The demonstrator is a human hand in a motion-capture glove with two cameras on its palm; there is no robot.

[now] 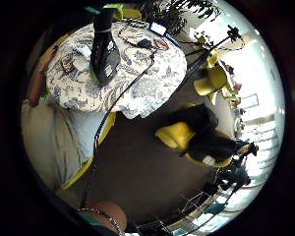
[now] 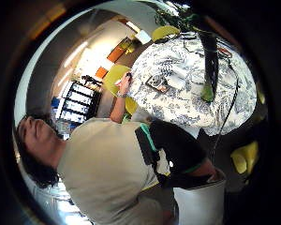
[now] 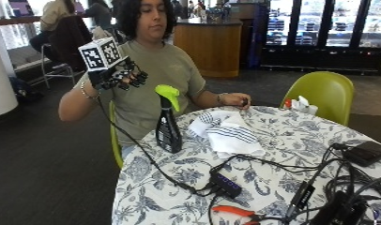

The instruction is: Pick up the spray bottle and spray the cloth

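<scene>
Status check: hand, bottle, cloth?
Hand raised, open, holding nothing. Bottle upright on table, untouched. Cloth beside it. Nothing between hand and bottle.

A black plastic spray bottle with a lime-green trigger head (image 3: 167, 123) stands upright on the round desk covered in blue-and-white floral cloth (image 3: 284, 145). A white cloth with dark stripes (image 3: 228, 132) lies just beside it. The gloved right hand (image 3: 123, 76) hovers raised above the bottle, apart from it, fingers loosely spread.
</scene>
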